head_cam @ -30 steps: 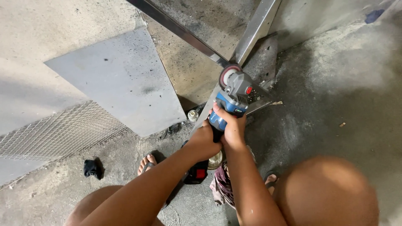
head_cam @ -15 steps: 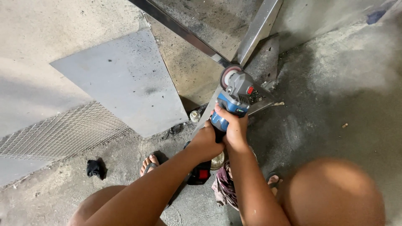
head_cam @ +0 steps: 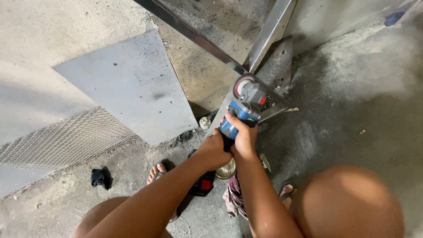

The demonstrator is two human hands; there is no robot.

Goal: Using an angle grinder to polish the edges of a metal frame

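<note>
Rough, dust-streaked concrete floor (head_cam: 352, 114), with a flat grey steel sheet (head_cam: 128, 88) lying on it and a panel of expanded metal mesh (head_cam: 61, 141) beside that, lower left. Further up, two long steel bars (head_cam: 273, 31) meeting at a joint near the middle of the view.

Both hands wrapped tight round a blue-and-grey angle grinder (head_cam: 244, 103): left hand (head_cam: 215, 149) closed on the rear of the body, right hand (head_cam: 241, 134) closed just ahead of it, fingers pressed around the blue housing. No spread fingers, no loose hold. Grinder pointing away from the body, its disc and guard beyond the knuckles and set right at the bar joint; whether touching the metal or just off it cannot be told.

Likely trouble from here: disc snagging in the corner of the joint and kicking the tool back toward bare wrists and knees. Bare toes in a sandal (head_cam: 157, 171) close below the work, open to sparks or a dropped tool. Dark rag (head_cam: 99, 177) and a small round tin (head_cam: 227, 169) near the feet, either one a slip risk if stepped on while crouched.
</note>
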